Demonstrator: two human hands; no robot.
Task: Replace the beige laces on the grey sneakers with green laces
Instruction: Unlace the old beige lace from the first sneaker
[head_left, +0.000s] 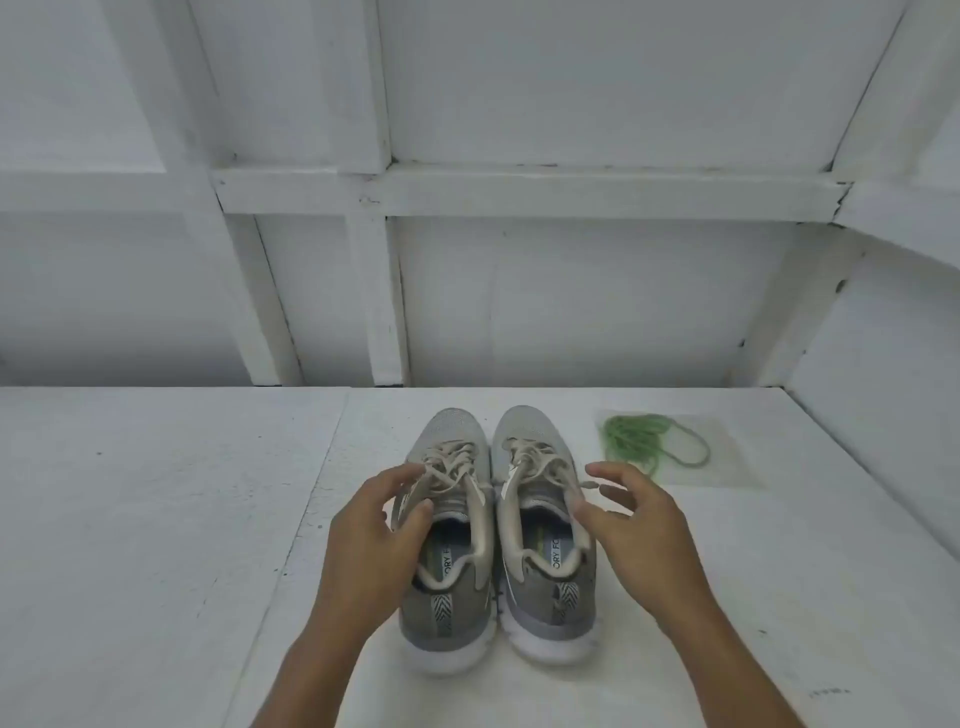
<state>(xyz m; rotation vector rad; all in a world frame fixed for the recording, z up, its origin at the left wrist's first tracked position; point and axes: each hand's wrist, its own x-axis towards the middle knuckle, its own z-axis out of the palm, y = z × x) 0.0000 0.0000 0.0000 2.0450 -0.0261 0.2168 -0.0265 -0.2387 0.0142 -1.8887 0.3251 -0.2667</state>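
Two grey sneakers stand side by side on the white table, toes pointing away from me: the left sneaker (451, 545) and the right sneaker (540, 540). Both are laced with beige laces (447, 467). My left hand (371, 530) hovers at the left sneaker's outer side, fingers loosely spread, thumb near the collar. My right hand (631, 525) hovers by the right sneaker's outer side, fingers relaxed and spread, holding nothing. A bundle of green laces (636, 436) lies inside a clear plastic bag to the right of the shoes.
The white table (156, 519) runs up to a white panelled wall (571, 291) at the back. A second white wall closes the right side. The clear bag (727, 467) lies flat near the table's back right.
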